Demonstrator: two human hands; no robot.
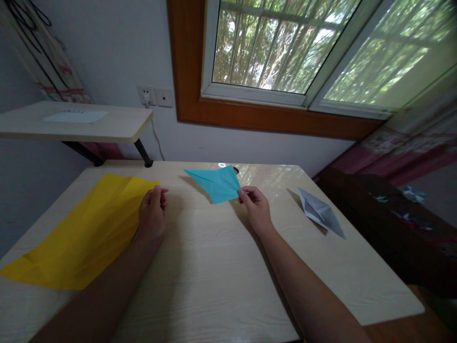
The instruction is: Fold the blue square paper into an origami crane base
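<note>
My right hand [255, 209] pinches the near right corner of a turquoise folded paper [217, 183] between thumb and fingers. The paper is kite-like, with crease lines and a long point to the left, and it is held over the far middle of the table. My left hand [153, 212] is loosely closed with curled fingers, and nothing shows in it. It hovers over the right edge of a large yellow paper sheet [82, 233], which lies partly under the left forearm. Whether the hand touches the sheet is unclear.
A folded white paper shape [321, 212] rests on the right of the pale wooden table [221, 276]. A raised shelf [117, 126] with a white paper [75, 116] stands at the back left. Behind are wall sockets [155, 96] and a window [264, 52].
</note>
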